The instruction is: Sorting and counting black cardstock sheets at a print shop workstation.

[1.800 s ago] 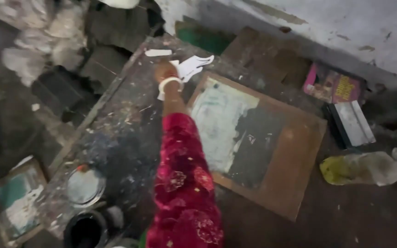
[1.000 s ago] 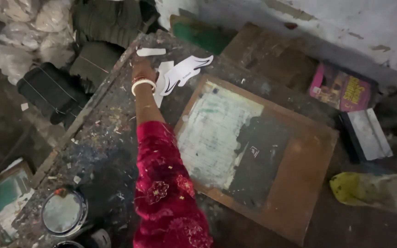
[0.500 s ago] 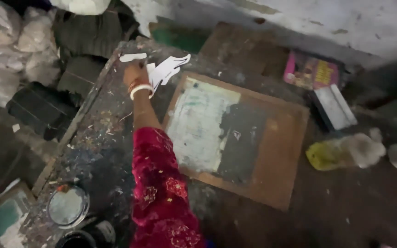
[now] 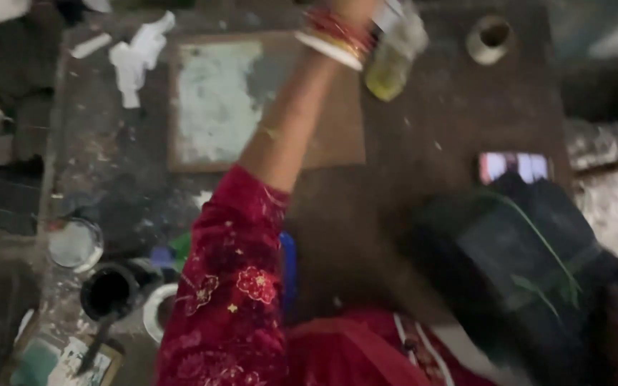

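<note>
We stretch one arm in a red embroidered sleeve [image 4: 227, 300] up across the dark table [image 4: 430, 186]; which arm it is we cannot tell for sure, though it reads as our left. The hand itself is cut off by the top edge, just past the red and white bangles [image 4: 334, 32], so we cannot tell whether its grip is apart or together. Right beside the wrist lies a yellowish crumpled plastic bag [image 4: 395, 53]. The wooden-framed screen [image 4: 252, 100] with pale paint lies under the forearm. White paper scraps [image 4: 137, 57] lie further left. A black paint pot [image 4: 109, 289] stands near our elbow.
</note>
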